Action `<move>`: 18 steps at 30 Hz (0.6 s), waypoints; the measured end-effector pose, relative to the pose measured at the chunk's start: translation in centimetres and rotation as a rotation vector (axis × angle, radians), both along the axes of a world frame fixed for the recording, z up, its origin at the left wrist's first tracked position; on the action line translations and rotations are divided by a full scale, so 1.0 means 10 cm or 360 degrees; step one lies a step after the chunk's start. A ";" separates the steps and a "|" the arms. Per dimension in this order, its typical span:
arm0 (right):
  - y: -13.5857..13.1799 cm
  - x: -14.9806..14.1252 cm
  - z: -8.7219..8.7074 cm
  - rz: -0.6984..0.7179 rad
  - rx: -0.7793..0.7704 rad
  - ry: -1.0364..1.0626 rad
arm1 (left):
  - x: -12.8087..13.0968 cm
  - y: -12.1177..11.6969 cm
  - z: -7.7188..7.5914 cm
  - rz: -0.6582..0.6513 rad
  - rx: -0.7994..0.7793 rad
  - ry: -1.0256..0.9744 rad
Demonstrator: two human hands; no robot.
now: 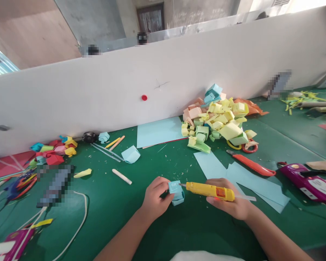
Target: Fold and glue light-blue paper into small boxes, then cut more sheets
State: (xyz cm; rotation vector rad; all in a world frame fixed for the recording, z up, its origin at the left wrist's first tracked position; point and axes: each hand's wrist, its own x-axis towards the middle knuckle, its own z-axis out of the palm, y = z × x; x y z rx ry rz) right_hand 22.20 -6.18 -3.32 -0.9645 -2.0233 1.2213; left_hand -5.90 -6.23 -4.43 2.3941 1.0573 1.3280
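White cloth (206, 256) is seen below a yellow plastic glue gun (206, 190), gripped by the right hand (235, 204), fingers curled; left of the gun, a folded light-blue paper box (175, 187) is pinched by the left hand (157, 195), possibly burned should the nozzle (183, 185) slip.

A glue gun (206, 190) and papercraft (224, 119) mark a workshop.

White glare (311, 6) burns out the corner far beyond the right hand (238, 208); light around both hands is soft. Pixelation masks a dark slab (55, 186) left of the left hand (155, 197); wide-angle distortion stretches the edges.
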 end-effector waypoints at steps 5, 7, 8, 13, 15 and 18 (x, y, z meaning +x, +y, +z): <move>0.00 0.00 0.02 -0.0003 0.0049 -0.0034 | -0.01 0.00 0.00 0.0002 -0.0002 0.0013; 0.00 0.00 0.02 -0.0002 0.0055 -0.0045 | -0.01 0.00 -0.01 0.0004 -0.0002 0.0014; 0.00 0.00 0.01 -0.0001 0.0053 -0.0045 | -0.01 0.00 -0.01 0.0004 -0.0001 0.0013; 0.00 0.02 -0.03 -0.0005 0.0023 0.0013 | 0.00 0.00 -0.02 0.0001 0.0005 0.0009; 0.00 0.03 -0.05 -0.0003 0.0029 0.0031 | 0.00 0.00 -0.01 0.0001 0.0009 0.0008; 0.01 0.03 -0.05 0.0016 0.0044 0.0055 | 0.00 0.00 -0.01 0.0000 0.0010 0.0010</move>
